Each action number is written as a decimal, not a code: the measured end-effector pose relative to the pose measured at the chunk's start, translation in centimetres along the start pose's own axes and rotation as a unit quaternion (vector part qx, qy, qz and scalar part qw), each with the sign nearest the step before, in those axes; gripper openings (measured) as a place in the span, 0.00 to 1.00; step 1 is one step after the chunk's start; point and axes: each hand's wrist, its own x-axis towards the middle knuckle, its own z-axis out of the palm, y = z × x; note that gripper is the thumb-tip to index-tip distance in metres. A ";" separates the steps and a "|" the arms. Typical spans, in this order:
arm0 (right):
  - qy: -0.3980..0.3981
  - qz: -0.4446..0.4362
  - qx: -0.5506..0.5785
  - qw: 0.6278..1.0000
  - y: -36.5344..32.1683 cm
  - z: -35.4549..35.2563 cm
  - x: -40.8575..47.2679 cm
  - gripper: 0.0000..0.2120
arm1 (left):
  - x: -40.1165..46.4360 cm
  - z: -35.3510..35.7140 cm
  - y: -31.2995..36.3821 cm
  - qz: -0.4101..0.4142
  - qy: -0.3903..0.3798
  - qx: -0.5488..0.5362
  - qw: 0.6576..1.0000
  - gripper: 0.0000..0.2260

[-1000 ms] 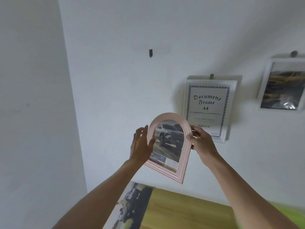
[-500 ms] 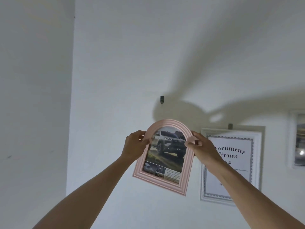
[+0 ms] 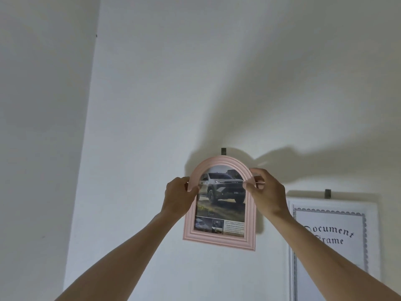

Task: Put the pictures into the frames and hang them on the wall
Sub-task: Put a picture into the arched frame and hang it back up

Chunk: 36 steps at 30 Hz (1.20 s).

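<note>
left hand (image 3: 178, 197) and right hand (image 3: 268, 192) both gripping pink arched frame (image 3: 219, 238) sides, top just under wall hook (image 3: 223, 151)

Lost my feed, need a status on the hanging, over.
Left hand and right hand grip pink arched frame at its arch. Top just under wall hook, not confirmed hooked. Nothing in the way.

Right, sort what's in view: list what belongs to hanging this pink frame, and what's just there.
In the job:
pink arched frame with the car picture
dark wall hook just above its top
left hand and right hand, gripping the arch

Just there:
white document frame, already hanging on its own hook
</note>
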 end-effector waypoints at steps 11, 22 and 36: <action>0.097 -0.081 -0.131 0.983 1.9 2.3 0.2 0.11 | 0.4 2.1 -1.2 0.034 0.026 0.020 0.999 0.07; 0.098 -0.108 -0.130 0.981 2.9 2.7 0.0 0.23 | 0.6 2.6 -1.5 0.070 0.056 0.063 0.994 0.18; 0.086 -0.087 -0.122 0.985 2.7 2.4 0.1 0.20 | 0.5 2.5 -1.2 0.050 0.054 0.055 0.996 0.15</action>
